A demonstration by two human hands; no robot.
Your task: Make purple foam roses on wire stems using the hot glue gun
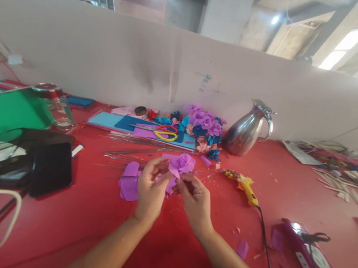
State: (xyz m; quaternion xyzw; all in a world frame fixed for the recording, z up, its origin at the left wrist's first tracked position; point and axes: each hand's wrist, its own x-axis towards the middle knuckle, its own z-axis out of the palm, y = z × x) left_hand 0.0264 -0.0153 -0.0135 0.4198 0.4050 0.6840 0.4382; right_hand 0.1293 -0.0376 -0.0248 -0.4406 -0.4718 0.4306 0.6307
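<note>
A purple paper flower (182, 164) is held up between my two hands over the red table. My left hand (153, 189) grips its left side, with the thumb against the lower petals. From the right, the fingertips of my right hand (194, 200) pinch the flower's underside. Purple paper petals (130, 180) lie on the table just left of my left hand. Some more purple paper shows behind my fingers, partly hidden. Thin wires (129, 149) are spread beyond the hands.
Scissors (165, 134) rest on coloured paper sheets at the back, beside a pile of finished paper flowers (206, 124). A metal jug (247, 129) stands behind a yellow glue gun (247, 188) with a black cord. A phone (51, 170) and a glass jar (59, 108) are left.
</note>
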